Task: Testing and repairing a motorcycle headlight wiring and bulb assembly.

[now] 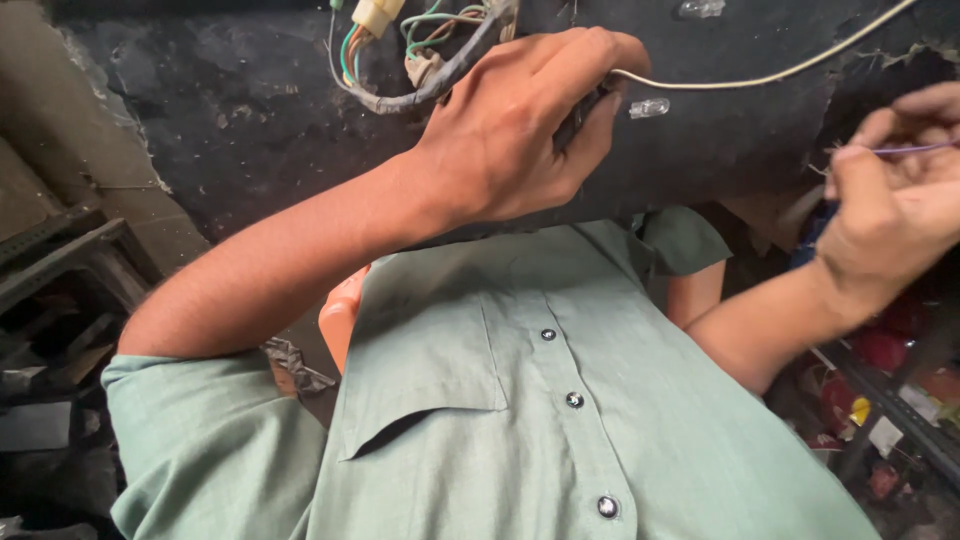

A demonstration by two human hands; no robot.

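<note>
- The wire harness [430, 70], a grey taped bundle with green, white and orange strands, lies on the black workbench [250, 120] near the top of the view, curving from a pale connector [376, 12] toward the left hand [520, 140].
- The left hand is closed over the right end of the harness, fingers curled and thumb pressed in, clamped on the dark bundle where it passes under the palm.
- A cream cable [760, 76] comes out from under that hand's fingertips and runs up and to the right across the bench.
- A small clear bulb [648, 107] sits on the bench just beside the left hand's fingertips; a second clear bulb [700, 8] lies near the top edge.
- The right hand [895, 200] is at the right edge, well apart from the left, its thumb and fingers pinched together on a thin purple wire [915, 149] that runs off to the right.
- Below both arms is the person's green buttoned shirt [560, 400], with a chest pocket flap.
- An orange object [340, 315] shows partly behind the shirt, under the left forearm.
- Red and yellow items lie blurred in the lower right corner; what they are cannot be told.
</note>
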